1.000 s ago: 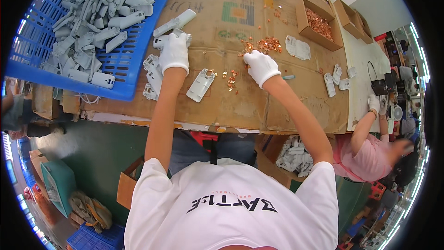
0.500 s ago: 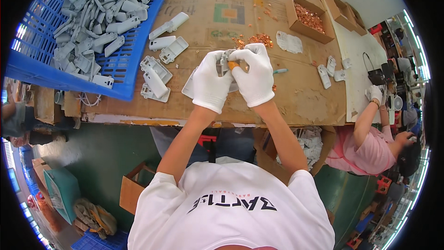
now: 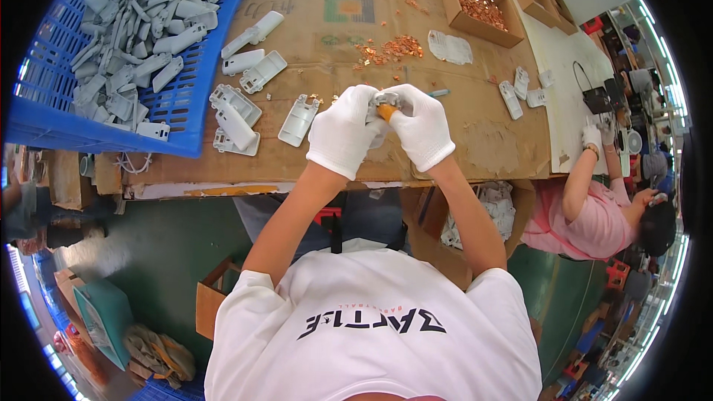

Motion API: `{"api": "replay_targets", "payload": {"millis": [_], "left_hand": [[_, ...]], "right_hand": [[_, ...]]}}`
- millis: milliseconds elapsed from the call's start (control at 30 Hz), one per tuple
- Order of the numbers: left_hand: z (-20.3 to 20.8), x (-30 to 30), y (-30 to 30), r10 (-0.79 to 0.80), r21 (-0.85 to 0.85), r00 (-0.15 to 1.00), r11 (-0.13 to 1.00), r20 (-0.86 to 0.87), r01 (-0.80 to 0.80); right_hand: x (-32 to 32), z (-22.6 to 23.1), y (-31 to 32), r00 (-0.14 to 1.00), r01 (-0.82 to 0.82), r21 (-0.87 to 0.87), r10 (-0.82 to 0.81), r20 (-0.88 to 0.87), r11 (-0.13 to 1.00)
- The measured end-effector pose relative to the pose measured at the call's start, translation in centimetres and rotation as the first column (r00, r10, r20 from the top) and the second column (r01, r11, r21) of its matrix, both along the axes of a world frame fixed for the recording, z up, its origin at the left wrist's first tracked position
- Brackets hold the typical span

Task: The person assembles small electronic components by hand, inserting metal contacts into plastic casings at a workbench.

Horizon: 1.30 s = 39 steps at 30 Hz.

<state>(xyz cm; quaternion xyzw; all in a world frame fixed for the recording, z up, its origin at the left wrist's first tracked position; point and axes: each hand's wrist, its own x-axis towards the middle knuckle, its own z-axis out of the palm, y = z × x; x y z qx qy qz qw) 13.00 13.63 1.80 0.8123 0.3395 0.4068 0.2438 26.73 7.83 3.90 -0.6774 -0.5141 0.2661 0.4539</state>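
Two white-gloved hands meet over a cardboard-covered table [image 3: 490, 141], pinching one small pale-grey plastic part [image 3: 386, 98] between them.
The left hand [image 3: 343, 132] curls its fingers around the part's left side, while the right hand [image 3: 423, 130] grips it from the other side with bent fingers and thumb (an orange-tan patch shows at that thumb's end); the gloves partly hide the part, so its full shape cannot be told. It is held near the table's front edge, nearer the person than a loose scatter of shiny copper-coloured metal pieces [image 3: 401, 46]. To its left lies a flat, pale-grey rectangular plastic housing [image 3: 299, 120], open side up, and farther left stands a slotted blue plastic crate [image 3: 96, 134].
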Motion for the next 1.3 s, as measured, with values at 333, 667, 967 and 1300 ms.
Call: {"api": "replay_targets", "payload": {"millis": [333, 667, 967, 1300], "left_hand": [[1.6, 0.9, 0.3, -0.279, -0.234, 0.953, 0.941, -0.121, 0.246], [0.8, 1.5, 1.1, -0.189, -0.304, 0.982, 0.936, -0.003, 0.179], [2.5, 0.9, 0.4, -0.183, -0.301, 0.983, 0.936, 0.020, 0.181], [3.2, 0.5, 0.0, -0.224, -0.145, 0.974, 0.964, -0.006, 0.221]], "right_hand": [[2.1, -0.3, -0.7, 0.986, 0.085, -0.058, -0.076, 0.148, 0.995], [1.8, 1.1, -2.6, 0.960, -0.052, 0.011, 0.047, 0.277, 0.999], [-0.6, 1.0, -3.6, 0.945, 0.058, 0.226, -0.127, 0.301, 0.972], [-1.0, 0.7, -4.4, 0.927, 0.084, 0.288, -0.181, 0.328, 0.954]]}}
